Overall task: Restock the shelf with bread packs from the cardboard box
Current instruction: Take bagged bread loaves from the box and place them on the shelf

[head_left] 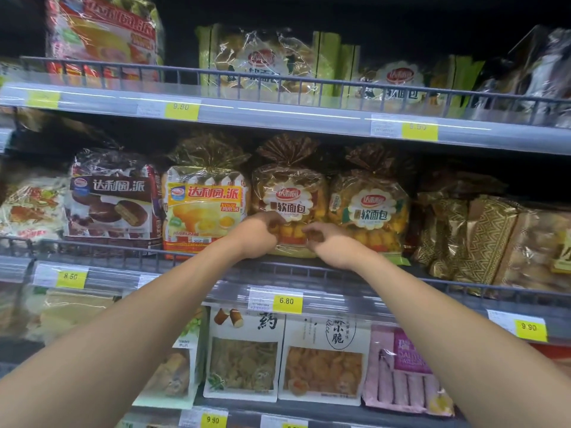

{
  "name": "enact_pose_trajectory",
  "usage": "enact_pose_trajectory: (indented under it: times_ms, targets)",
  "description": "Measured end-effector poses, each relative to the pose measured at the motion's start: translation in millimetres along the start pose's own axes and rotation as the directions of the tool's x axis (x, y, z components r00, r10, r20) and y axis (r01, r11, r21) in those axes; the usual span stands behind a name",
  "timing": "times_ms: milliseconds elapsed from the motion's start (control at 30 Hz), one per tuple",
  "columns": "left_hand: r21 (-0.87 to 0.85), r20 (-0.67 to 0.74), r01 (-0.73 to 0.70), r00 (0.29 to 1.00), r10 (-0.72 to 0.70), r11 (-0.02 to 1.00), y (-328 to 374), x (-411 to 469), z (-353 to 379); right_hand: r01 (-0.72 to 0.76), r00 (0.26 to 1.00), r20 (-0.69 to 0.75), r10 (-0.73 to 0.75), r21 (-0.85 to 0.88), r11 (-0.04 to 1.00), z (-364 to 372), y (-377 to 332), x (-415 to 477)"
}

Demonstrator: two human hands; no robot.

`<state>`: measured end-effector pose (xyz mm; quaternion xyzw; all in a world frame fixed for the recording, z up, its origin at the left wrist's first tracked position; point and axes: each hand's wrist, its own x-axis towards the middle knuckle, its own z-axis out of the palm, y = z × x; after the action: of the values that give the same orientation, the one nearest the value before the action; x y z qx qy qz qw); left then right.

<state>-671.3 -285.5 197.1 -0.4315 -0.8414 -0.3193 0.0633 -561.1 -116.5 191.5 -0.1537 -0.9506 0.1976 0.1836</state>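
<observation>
A grey metal middle shelf (pixel 463 287) with a low wire rail along its front runs across a dim shop aisle. A clear price strip beneath it carries a yellow 6.80 price tag (pixel 286 301). A matching upper shelf (pixel 278 114) holds more bagged goods, and below stand white snack pouches (pixel 244 356).

The bread pack, a clear and brown film bag of golden buns (pixel 289 193), stands upright on the middle shelf behind the rail. Its top is gathered into a ruffle, and a white scalloped label with a red logo sits on its front. A second identical bun bag (pixel 369 205) touches it on the right, and a yellow pie pack (pixel 205 208) stands just beside it on the left. Gold patterned bags (pixel 482 239) lie further right.

The left hand (pixel 256 234) and right hand (pixel 330 245) reach over the rail to the pack's lower front, their fingers curled against the film. Whether the fingers pinch it or only touch it I cannot tell, since blur smears them. The hands cover the pack's lower label, and the far right goods are too blurred to read.
</observation>
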Motion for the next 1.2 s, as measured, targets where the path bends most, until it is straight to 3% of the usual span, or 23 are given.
enact_pose_trajectory:
  times_ms: [100,233,367,533,733,867,967,1200]
  targets:
    - [-0.022,-0.07,-0.098,0.993,0.096,0.995,15,-16,-3,0.076,0.985,-0.152,-0.078,-0.016,0.997,-14,6,-22]
    - [0.091,-0.153,-0.283,0.943,0.294,0.955,43,-34,4,0.183,0.923,-0.318,-0.216,-0.129,0.975,-42,21,-70]
    - [0.142,-0.184,-0.452,0.862,0.473,0.88,81,-46,29,0.16,0.9,-0.359,-0.248,-0.257,0.953,-78,57,-142]
    - [0.068,-0.165,-0.654,0.737,0.655,0.753,154,-63,89,-0.029,0.919,-0.369,-0.135,-0.408,0.913,-120,117,-263]
    - [-0.256,-0.093,-0.814,0.557,0.825,0.521,258,-113,200,-0.364,0.87,-0.468,0.156,-0.397,0.843,-149,172,-440]
    - [-0.453,0.017,-0.796,0.444,0.896,0.403,323,-159,278,-0.583,0.774,-0.529,0.349,-0.378,0.719,-156,192,-553]
    - [-0.57,0.115,-0.739,0.36,0.926,0.358,365,-198,328,-0.723,0.662,-0.58,0.475,-0.326,0.609,-158,196,-633]
    - [-0.626,0.459,-0.608,0.218,0.861,0.488,429,-276,434,-0.966,0.254,-0.609,0.751,-0.115,0.233,-116,179,-783]
